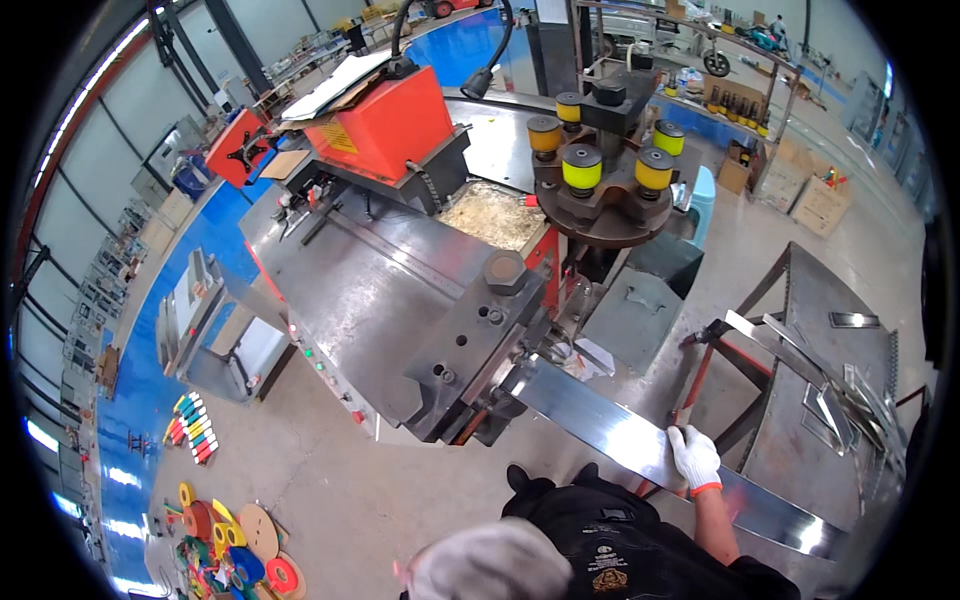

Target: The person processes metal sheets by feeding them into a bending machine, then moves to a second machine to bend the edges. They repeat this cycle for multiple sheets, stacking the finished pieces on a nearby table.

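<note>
A long, shiny metal flat bar [600,420] runs from the machine's shear head [470,350] toward the lower right. Its far end goes into the head, where I cannot see it. My right hand [695,460], in a white glove with an orange cuff, grips the bar's upper edge past its middle, thumb and fingers closed on it. Close to the camera at the bottom, my left hand [490,563] is a pale gloved blur in front of my dark clothes. Its fingers are smeared, and nothing recognisable shows in it.
A round turret [605,215] with several yellow-topped punches stands behind the head. An orange-red box [385,125] sits on the machine bed [380,275]. At right, a metal table [800,440] carries loose strips and offcuts [825,415]. Coloured rolls [240,540] lie on the floor at lower left.
</note>
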`<move>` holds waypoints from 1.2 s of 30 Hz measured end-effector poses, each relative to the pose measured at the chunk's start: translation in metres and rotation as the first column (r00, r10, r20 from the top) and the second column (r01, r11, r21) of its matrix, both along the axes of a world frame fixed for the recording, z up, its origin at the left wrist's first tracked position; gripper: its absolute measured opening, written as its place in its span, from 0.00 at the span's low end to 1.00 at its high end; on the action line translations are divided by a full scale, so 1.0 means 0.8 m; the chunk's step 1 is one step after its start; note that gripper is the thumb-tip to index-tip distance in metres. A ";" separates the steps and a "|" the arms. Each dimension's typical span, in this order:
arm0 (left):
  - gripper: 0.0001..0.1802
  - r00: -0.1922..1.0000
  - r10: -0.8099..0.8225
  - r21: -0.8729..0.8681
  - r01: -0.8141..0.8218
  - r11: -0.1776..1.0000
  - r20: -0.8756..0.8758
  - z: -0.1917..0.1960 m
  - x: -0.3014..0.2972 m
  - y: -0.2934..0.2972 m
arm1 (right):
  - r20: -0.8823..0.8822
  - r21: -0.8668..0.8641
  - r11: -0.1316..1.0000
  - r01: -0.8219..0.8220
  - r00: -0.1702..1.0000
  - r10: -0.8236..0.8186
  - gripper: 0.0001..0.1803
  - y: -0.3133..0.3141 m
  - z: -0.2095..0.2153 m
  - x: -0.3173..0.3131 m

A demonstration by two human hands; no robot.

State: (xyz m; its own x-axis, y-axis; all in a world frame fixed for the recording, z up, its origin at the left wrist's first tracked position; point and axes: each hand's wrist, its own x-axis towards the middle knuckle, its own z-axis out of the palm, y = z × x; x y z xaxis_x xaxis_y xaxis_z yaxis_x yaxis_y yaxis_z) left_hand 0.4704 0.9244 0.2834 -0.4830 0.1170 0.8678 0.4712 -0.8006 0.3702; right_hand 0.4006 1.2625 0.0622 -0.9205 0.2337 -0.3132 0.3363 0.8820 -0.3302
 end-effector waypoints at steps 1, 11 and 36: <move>0.18 0.989 0.130 -0.147 -0.120 0.982 0.064 0.045 0.014 0.000 | -0.005 0.024 0.999 -0.027 1.000 0.027 0.28 -0.004 0.001 -0.003; 0.13 0.961 0.258 -0.131 -0.270 0.954 -0.101 0.065 -0.008 0.043 | 0.062 0.047 0.998 -0.032 0.998 0.029 0.33 0.040 -0.005 0.002; 0.23 -0.191 -0.049 0.042 -0.038 0.998 0.980 -0.380 -0.100 0.112 | -0.105 0.196 0.981 0.002 0.994 0.020 0.36 0.122 -0.050 0.049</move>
